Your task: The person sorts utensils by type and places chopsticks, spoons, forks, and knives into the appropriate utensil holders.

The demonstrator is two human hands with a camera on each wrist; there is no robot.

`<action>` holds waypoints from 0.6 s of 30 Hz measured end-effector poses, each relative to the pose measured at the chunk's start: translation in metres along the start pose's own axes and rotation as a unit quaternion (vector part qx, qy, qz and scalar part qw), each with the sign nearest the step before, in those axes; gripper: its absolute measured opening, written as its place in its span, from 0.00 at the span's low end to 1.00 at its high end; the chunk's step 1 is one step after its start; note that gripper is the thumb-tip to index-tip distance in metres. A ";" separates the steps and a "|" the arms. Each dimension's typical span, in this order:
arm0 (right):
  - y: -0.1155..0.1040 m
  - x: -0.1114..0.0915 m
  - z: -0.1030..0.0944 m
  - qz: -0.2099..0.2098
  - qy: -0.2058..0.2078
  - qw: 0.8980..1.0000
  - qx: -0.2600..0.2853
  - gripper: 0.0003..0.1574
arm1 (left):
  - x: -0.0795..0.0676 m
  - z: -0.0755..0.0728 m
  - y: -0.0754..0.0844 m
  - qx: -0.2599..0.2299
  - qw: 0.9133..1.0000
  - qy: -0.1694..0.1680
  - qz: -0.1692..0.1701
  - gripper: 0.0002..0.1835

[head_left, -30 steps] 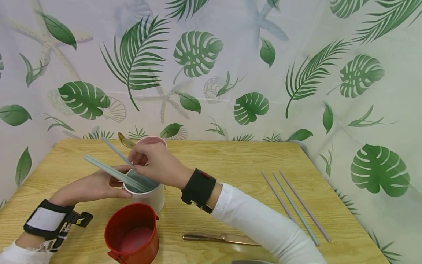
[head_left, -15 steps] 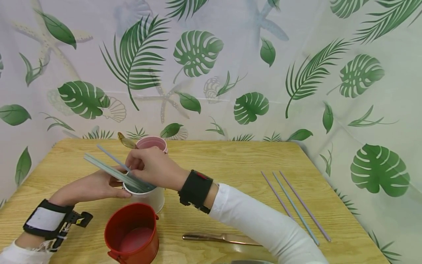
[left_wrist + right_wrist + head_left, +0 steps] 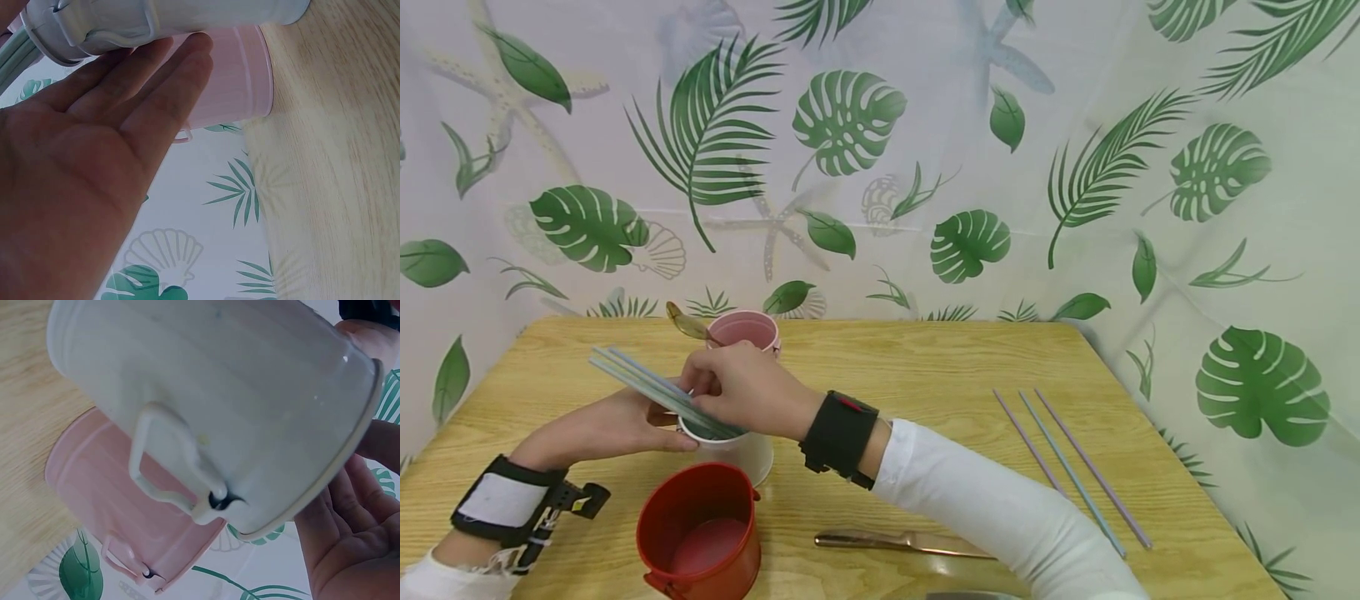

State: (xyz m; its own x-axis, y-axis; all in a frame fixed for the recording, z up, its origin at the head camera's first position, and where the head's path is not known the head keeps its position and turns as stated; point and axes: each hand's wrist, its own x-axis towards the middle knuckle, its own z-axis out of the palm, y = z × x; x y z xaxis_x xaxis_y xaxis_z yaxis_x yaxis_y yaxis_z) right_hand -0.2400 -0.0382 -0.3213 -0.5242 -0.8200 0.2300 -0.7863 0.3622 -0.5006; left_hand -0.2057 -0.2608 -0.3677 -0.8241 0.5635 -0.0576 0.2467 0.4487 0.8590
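My left hand (image 3: 617, 425) grips the white bucket (image 3: 747, 458) from its left side, thumb across the front of the rim and fingers behind. The left wrist view shows those fingers (image 3: 165, 84) lying along the bucket's wall. Over the bucket's mouth, my right hand (image 3: 745, 387) pinches a thin blue stick (image 3: 643, 367) between thumb and curled fingers. Several pale green sticks (image 3: 632, 377) lean out of the bucket toward the upper left, beside the blue one. Their lower ends are hidden inside. The right wrist view shows the white bucket's handle up close.
A red bucket (image 3: 698, 533) stands in front, a pink bucket (image 3: 756, 327) behind with a gold spoon (image 3: 683, 320) leaning from it. A table knife (image 3: 895, 541) lies by my right sleeve. Two purple sticks and one blue stick (image 3: 1071, 472) lie farther right on the wooden table (image 3: 925, 367).
My right hand has moved slightly left and down; the blue stick has sunk lower and now lies alongside the green sticks. My left hand keeps its place on the white bucket.
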 end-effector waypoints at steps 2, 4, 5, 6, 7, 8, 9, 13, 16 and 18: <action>-0.001 0.000 0.000 0.000 0.000 1.000 -0.001 0.08 | 0.000 0.000 0.000 0.003 1.000 -0.003 0.004 0.33; -0.001 0.000 -0.001 -0.001 0.000 1.000 -0.001 0.08 | 0.001 0.000 -0.001 0.003 1.000 -0.004 0.005 0.33; -0.002 -0.001 -0.001 -0.001 0.000 1.000 -0.001 0.08 | 0.001 0.000 -0.001 0.003 1.000 -0.005 0.006 0.33; -0.002 -0.001 -0.001 -0.001 0.000 1.000 -0.001 0.08 | 0.001 -0.001 -0.001 0.002 1.000 -0.007 0.008 0.33; -0.002 -0.001 -0.001 -0.001 0.000 1.000 -0.001 0.08 | 0.001 -0.001 -0.001 0.001 1.000 -0.008 0.011 0.33; -0.002 -0.001 -0.002 -0.002 -0.001 1.000 -0.001 0.08 | 0.001 -0.001 -0.001 -0.002 1.000 -0.009 0.009 0.33; -0.002 -0.001 -0.002 -0.002 -0.001 1.000 -0.001 0.08 | 0.001 -0.001 -0.001 -0.004 1.000 -0.010 0.010 0.33; -0.003 -0.002 -0.003 -0.003 -0.001 1.000 -0.001 0.09 | 0.001 0.000 -0.002 -0.006 1.000 -0.009 0.005 0.33; -0.003 -0.002 -0.004 -0.006 0.002 1.000 0.005 0.09 | 0.001 0.000 -0.002 -0.002 1.000 -0.007 0.004 0.34; -0.003 -0.002 -0.005 -0.006 0.004 1.000 0.006 0.09 | 0.001 0.001 -0.001 -0.006 1.000 -0.008 0.007 0.35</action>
State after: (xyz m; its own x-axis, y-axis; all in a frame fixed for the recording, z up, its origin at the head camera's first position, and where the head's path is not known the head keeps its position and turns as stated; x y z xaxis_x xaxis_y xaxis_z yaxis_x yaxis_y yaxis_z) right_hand -0.2384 -0.0354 -0.3167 -0.5164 -0.8213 0.2424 -0.7888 0.3460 -0.5081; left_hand -0.2062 -0.2607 -0.3692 -0.8129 0.5799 -0.0540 0.2513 0.4329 0.8657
